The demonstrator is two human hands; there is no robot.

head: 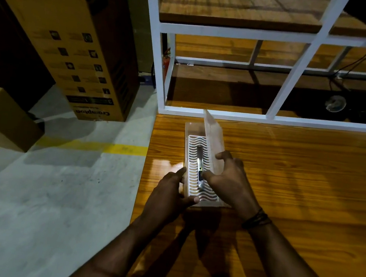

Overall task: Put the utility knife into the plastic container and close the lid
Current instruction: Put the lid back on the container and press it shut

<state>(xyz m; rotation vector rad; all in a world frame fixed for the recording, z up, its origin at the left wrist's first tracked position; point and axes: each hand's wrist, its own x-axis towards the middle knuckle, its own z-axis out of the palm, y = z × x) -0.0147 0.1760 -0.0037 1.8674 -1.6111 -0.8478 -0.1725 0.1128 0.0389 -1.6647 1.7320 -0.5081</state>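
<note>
Both bare forearms reach forward over the near edge of the glossy orange-brown wooden table (287, 171), and the right wrist carries a dark cord wristband (257, 219). On the table, close to its left edge, sits the long clear rectangular plastic container (187, 129), with a white insert of wavy slots (196, 143) lining its floor. Its translucent hinged lid (213, 130) stands raised, roughly upright along the right long side. Inside, the slim metal utility knife with a dark section and a yellow mark (199, 167) lies lengthwise on the insert. The left hand (169, 195) grips the container's near-left corner, thumb on the near rim and fingers against the left wall. The right hand (229, 179) is partly spread: its thumb tip touches or nearly touches the knife's dark section, while the fingers rest against the raised lid. Beyond the container stands a white metal frame with wooden shelves (233, 34). Left of the table, on the grey concrete floor with a yellow stripe (60, 182), stand a tall printed cardboard box (59, 35) and a smaller plain cardboard box (5, 119).
</note>
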